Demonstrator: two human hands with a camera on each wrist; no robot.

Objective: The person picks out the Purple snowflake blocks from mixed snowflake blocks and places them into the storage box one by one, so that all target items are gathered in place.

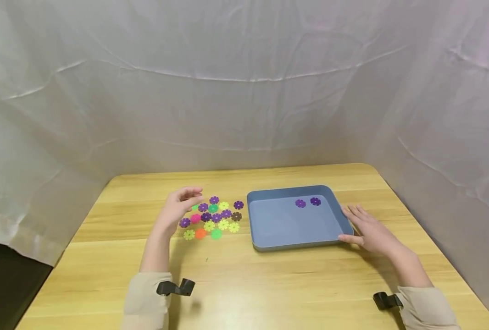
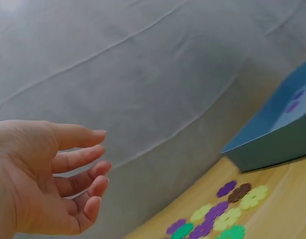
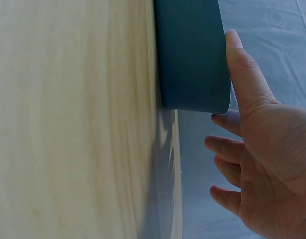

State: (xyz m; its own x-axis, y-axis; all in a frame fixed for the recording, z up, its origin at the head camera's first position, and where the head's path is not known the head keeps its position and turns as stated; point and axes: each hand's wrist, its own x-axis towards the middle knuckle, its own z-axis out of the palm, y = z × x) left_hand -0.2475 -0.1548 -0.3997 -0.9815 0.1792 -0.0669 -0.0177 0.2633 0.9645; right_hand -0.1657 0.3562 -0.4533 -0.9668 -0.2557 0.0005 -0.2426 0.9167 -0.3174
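My left hand (image 1: 177,207) hovers at the left edge of a group of flower-shaped plastic discs, fingers loosely bent and nothing between them. Purple (image 1: 216,218), yellow (image 1: 223,224), green (image 1: 216,234), pink (image 1: 195,218), orange (image 1: 200,233) and brown discs (image 1: 236,216) lie flat on the table. To their right stands a blue-grey rectangular tray (image 1: 286,229) with two purple discs (image 1: 300,203) near its far right corner. My right hand (image 1: 372,233) rests at the tray's near right corner, its thumb touching the rim (image 3: 227,74) and its other fingers spread along the right side.
The light wooden table (image 1: 244,284) has rounded far corners. Pale grey curtains (image 1: 244,114) hang behind it and on both sides. A black wrist mount (image 1: 176,287) sits on the left sleeve, and another mount (image 1: 386,301) on the right sleeve.
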